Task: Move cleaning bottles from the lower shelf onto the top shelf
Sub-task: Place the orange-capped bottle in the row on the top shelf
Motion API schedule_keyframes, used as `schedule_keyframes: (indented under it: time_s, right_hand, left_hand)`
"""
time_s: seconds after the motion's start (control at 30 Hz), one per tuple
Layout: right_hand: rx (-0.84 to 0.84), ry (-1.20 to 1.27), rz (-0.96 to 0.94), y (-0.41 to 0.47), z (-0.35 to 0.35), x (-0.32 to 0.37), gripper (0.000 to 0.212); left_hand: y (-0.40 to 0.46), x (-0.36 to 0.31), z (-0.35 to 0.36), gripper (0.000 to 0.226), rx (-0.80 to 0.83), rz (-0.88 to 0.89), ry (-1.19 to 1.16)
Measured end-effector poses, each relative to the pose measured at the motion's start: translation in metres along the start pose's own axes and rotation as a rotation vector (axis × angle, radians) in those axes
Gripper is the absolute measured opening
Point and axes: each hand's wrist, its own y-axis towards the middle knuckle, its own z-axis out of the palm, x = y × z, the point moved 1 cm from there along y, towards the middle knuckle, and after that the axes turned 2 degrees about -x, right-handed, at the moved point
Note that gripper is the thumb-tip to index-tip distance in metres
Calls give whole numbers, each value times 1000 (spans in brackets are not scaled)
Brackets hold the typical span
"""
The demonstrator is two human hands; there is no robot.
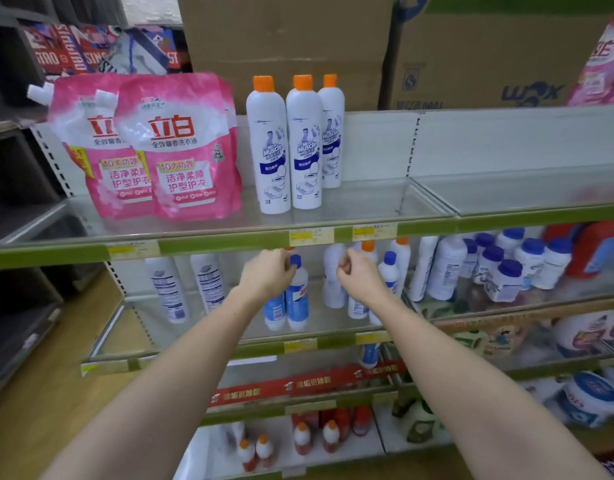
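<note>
Head view: top shelf (367, 199) at 12 o'clock carries three orange-capped Mr Muscle bottles (302, 143). On the lower shelf (201, 327), my left hand (267, 275) grips a blue-capped bottle (297, 296); my right hand (357, 271), at 3 o'clock of it, is curled, holding nothing.

Top shelf (367, 216): three orange-capped white bottles (300, 143) upright beside pink refill pouches (167, 147). Both arms reach under it to lower shelf (229, 351). Left hand (267, 273) at blue-capped bottle (297, 292); right hand (359, 275) curled, grip unclear
</note>
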Motion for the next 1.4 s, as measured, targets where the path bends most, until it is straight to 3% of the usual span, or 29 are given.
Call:
schedule_keyframes:
  time_s: [0.17, 0.43, 0.5, 0.7, 0.83, 1.0, 1.17, 1.4]
  right_hand:
    - [24, -34, 145, -13, 15, -30, 6]
    - [-40, 65, 238, 7, -3, -80, 8]
    - [-25, 96, 263, 13, -3, -92, 9]
    - [42, 85, 295, 16, 20, -136, 8]
    - [54, 98, 219, 17, 23, -152, 9]
    - [133, 61, 136, 15, 23, -161, 7]
    - [178, 83, 152, 14, 22, -158, 9]
    - [282, 91, 289, 2, 28, -142, 13]
  left_hand:
    - [-4, 5, 41, 21, 133, -25, -111]
    - [26, -50, 93, 21, 213, 41, -313]
    - [40, -61, 105, 11, 180, -9, -391]
    - [81, -94, 139, 34, 166, -215, -615]
    - [103, -117, 153, 30, 124, -251, -710]
    - [119, -127, 165, 55, 113, -331, -799]
    - [107, -123, 154, 44, 61, -331, -813]
    - [62, -88, 132, 33, -62, -479, -865]
